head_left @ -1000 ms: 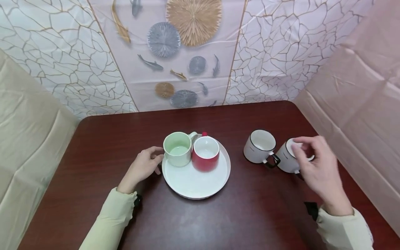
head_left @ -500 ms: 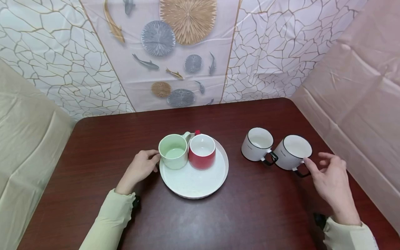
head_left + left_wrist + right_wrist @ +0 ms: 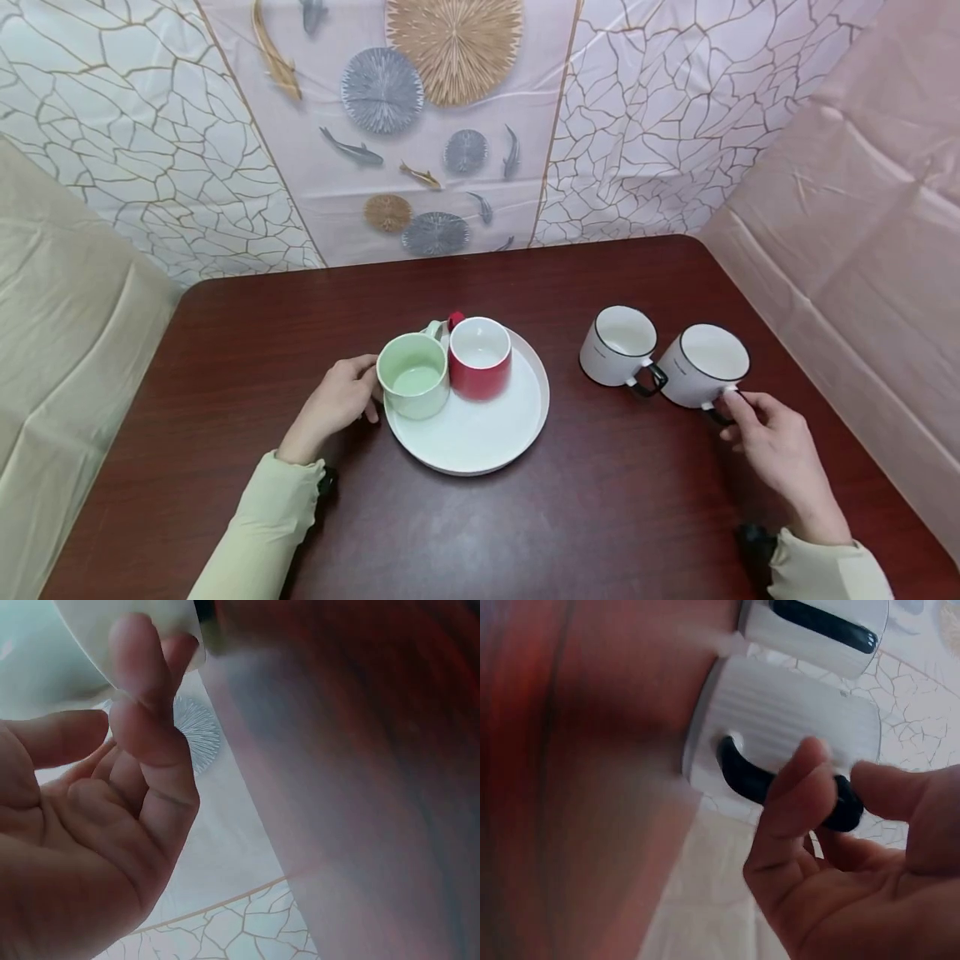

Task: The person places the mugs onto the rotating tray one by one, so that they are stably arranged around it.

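Observation:
Fingers of my left hand point(image 3: 337, 404) touch the left rim of a round white tray point(image 3: 480, 442), beside a pale green mug point(image 3: 416, 402). In the left wrist view those fingers point(image 3: 166, 772) are loosely bent, thumb apart. The green mug and a red mug point(image 3: 480, 381) with a white inside stand side by side on the tray. On the right, my right hand point(image 3: 780, 450) pinches the black handle point(image 3: 746, 778) of a white enamel-style mug point(image 3: 684, 379) with a black rim. That mug stands upright on the table, its handle pointing toward me.
A matching white mug point(image 3: 606, 358) stands just left of the held one, its black handle almost against it. All rests on a dark reddish-brown table point(image 3: 525, 533). A patterned cloth point(image 3: 637, 125) hangs behind, with beige cloth point(image 3: 832, 250) at both sides.
Both mugs on the tray have swung counterclockwise round it, green coming nearer to me and red shifting left and back. My right hand has dropped from above the right white mug to its handle.

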`<state>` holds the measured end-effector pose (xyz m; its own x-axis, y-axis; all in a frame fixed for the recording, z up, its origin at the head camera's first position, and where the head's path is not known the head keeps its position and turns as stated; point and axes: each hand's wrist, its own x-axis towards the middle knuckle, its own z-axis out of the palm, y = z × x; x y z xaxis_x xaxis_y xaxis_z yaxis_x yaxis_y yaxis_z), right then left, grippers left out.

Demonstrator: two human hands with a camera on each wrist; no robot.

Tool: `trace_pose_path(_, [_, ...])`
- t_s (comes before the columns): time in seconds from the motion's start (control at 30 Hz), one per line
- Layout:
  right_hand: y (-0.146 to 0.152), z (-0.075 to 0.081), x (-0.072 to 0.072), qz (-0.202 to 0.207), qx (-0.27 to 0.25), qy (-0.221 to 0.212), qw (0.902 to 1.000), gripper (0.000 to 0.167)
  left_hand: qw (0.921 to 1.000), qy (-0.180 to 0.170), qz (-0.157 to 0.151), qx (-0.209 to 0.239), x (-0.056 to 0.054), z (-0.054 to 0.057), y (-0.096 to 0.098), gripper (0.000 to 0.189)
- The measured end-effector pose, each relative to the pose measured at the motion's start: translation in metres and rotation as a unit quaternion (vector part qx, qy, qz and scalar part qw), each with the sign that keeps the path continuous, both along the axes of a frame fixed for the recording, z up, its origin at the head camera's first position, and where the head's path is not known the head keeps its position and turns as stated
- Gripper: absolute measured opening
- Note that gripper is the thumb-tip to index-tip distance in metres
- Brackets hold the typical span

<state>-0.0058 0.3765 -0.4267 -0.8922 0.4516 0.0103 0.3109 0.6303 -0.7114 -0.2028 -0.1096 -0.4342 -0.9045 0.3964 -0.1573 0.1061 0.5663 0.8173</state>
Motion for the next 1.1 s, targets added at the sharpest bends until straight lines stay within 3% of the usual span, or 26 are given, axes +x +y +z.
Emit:
trace_pose_path(0.1, [-0.003, -0.004, -0.001, -0.003, -0.013, 0.015, 0.9998, 0.046, 1.0, -0.008, -0.001, 0.001, 0.001, 0.0, 0.0, 0.03])
trace_pose_path(0.23, [-0.004, -0.008, 0.001, -0.025, 0.009, 0.018, 0.9995, 0.044, 1.0, -0.007, 0.003, -0.001, 0.0, -0.002, -0.002, 0.03])
trace_pose_path(0.5, [0.0, -0.009, 0.016, -0.07, 0.039, 0.036, 0.9961, 0.04, 0.9997, 0.015, -0.001, -0.02, -0.003, -0.004, -0.002, 0.029])
trace_pose_path(0.7, [0.004, 0.001, 0.026, -0.083, 0.031, 0.073, 0.9934, 0.037, 0.9993, 0.024, -0.009, -0.026, -0.002, -0.002, -0.001, 0.027])
trace_pose_path(1.1, [-0.005, 0.03, 0.045, -0.063, -0.013, 0.165, 0.9842, 0.032, 0.9991, 0.025, -0.01, -0.033, -0.001, 0.0, -0.003, 0.029])
